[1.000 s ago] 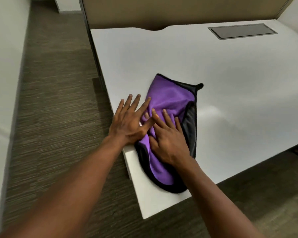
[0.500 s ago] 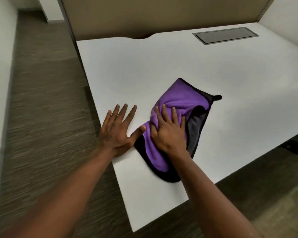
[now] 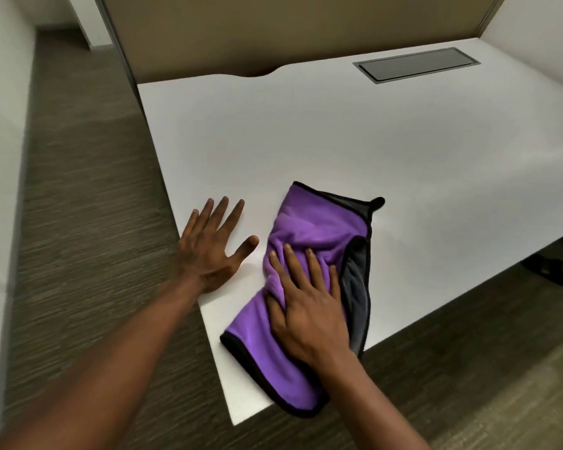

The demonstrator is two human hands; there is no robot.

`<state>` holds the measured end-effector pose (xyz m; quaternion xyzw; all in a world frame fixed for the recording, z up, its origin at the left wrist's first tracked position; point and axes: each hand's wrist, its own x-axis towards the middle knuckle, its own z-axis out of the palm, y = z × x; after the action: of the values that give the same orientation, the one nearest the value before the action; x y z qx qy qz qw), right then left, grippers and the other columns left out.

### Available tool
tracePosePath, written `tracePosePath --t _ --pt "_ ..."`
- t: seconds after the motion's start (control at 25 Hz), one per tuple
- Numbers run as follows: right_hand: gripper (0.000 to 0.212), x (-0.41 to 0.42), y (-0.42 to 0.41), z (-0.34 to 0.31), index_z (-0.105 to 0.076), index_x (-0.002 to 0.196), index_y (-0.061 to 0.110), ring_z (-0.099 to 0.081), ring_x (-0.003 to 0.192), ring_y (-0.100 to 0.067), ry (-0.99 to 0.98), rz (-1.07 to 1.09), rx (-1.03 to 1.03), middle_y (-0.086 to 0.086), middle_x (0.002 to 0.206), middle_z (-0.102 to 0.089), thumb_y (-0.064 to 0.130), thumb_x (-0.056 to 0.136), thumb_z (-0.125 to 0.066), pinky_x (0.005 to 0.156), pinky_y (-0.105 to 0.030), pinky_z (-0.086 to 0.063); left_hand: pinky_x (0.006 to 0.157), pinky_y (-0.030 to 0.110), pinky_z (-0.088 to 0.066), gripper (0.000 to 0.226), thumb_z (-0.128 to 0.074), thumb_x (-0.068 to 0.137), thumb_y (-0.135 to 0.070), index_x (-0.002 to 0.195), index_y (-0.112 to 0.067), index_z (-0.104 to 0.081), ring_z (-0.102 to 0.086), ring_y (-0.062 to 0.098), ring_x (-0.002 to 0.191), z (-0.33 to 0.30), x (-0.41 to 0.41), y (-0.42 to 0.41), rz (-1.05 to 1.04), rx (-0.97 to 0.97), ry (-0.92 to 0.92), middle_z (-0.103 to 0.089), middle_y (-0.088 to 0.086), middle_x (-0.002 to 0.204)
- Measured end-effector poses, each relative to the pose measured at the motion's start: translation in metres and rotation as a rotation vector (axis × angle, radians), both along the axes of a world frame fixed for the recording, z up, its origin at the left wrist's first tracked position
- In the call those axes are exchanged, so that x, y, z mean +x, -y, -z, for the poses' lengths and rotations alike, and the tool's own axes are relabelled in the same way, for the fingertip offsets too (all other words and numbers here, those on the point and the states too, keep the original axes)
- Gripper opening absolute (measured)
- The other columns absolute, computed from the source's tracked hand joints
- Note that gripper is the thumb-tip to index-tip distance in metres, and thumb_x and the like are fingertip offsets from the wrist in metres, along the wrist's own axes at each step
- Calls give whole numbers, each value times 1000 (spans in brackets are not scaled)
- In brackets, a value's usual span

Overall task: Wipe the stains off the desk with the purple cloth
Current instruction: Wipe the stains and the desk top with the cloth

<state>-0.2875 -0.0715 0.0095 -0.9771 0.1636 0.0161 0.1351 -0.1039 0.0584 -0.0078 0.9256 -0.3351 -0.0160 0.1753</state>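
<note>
Right hand (image 3: 309, 311) lies flat on the cloth (image 3: 306, 228), palm down. Its fingers (image 3: 291, 264) are nearly straight and spread, with tips dug slightly into the bunched fabric. That's a press, not a pinch: load goes straight down, so the cloth drags with the palm instead of slipping under it.

Cloth sits on the table (image 3: 338, 134) at the near left corner. It is folded over, purple side up, grey backing showing along the right edge, black trim all round. The near end laps over the table's front edge. A small black tab sticks out at the far right corner. The fold likely gives a thicker pad under the hand.

Left hand (image 3: 213, 245) is flat on bare table just beside the cloth, not touching it, fingers spread and relaxed, holding nothing. The heel sits at the table's left edge. Reads as a brace: it takes body weight so the right arm can push freely.

Can't see any stains on the white top from here; too faint or already gone. There's a faint glossy patch right of the cloth, can't tell if it's damp or glare.

Judgement: mid-wipe, working the near left zone. The far table, out toward the grey cable hatch (image 3: 416, 64), looks well apart from the cloth.
</note>
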Motion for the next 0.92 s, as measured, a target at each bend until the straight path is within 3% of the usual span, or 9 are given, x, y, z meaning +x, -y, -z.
tracePosePath --t 0.2,0.36,0.48,0.6,0.76,0.92 --pt "69 65 -39 1 6 163 29 29 153 -26 66 103 110 5 170 19 54 104 -19 120 -52 24 128 43 -8 96 1 83 -88 162 -35 -11 -13 23 158 1 1 0 3 -67 -9 -21 2 169" --pt "60 5 -45 -2 0 162 40 25 155 -18 84 -89 139 12 170 11 55 106 -16 124 -49 17 129 43 -6 96 1 82 -89 162 -37 -6 -9 22 158 0 0 -2 13 -42 -6 -17 1 170" --pt "55 -38 2 -2 9 155 55 21 155 -14 33 -48 111 21 167 13 58 106 -13 125 -44 16 129 45 -6 93 0 83 -89 162 -38 -3 -6 21 158 1 1 -2 16 -6 4 -13 -1 171" --pt "57 -49 76 1 -12 160 46 -1 157 -20 43 191 -8 12 169 -8 54 104 -16 127 -48 4 129 44 -5 89 -1 85 -88 161 -42 1 -2 18 159 2 -2 -2 -3 17 2 -8 -5 171" --pt "62 13 126 3 -7 163 37 2 159 -26 -15 364 -6 8 172 -3 53 103 -16 125 -58 5 129 44 -4 86 -3 87 -86 161 -42 3 1 17 159 0 -1 -1 -2 33 -4 -4 -6 171" --pt "65 91 59 6 -19 162 31 0 158 -33 35 163 -2 4 172 -10 53 102 -22 123 -57 9 128 46 -9 87 -7 89 -84 162 -38 -9 -8 21 158 2 -1 -2 5 -16 -2 -15 -1 170"
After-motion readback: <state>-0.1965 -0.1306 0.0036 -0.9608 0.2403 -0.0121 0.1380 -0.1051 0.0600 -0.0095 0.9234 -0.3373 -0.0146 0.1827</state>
